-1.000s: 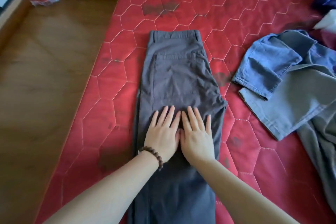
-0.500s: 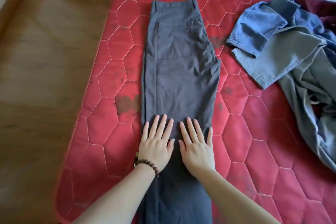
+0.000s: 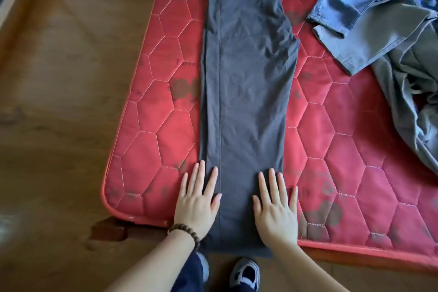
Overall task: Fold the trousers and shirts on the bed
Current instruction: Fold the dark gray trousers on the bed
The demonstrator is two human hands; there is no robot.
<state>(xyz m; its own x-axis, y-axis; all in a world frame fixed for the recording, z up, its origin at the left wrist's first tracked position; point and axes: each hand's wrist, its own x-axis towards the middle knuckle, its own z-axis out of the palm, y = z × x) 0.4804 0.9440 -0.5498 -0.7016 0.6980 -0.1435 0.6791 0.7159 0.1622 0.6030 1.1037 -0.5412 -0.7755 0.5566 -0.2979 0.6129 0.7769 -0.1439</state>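
Note:
Dark grey trousers (image 3: 244, 92) lie flat and lengthwise on the red quilted mattress (image 3: 151, 106), folded leg on leg, waistband at the far end and hems hanging just over the near edge. My left hand (image 3: 198, 201), with a bead bracelet at the wrist, presses flat on the left side of the trousers near the hem, fingers straight and partly on the mattress. My right hand (image 3: 276, 206) lies flat on the right side of the same leg end, fingers spread.
A heap of unfolded clothes sits at the right: blue denim (image 3: 348, 2) over grey-green garments (image 3: 403, 59). The wooden floor (image 3: 61, 92) runs along the left. The mattress corner is near my left hand. My shoes (image 3: 244, 272) stand below the bed edge.
Both hands have slid down the trousers from the seat toward the hems and moved apart to the two sides. The view has tilted down along with them.

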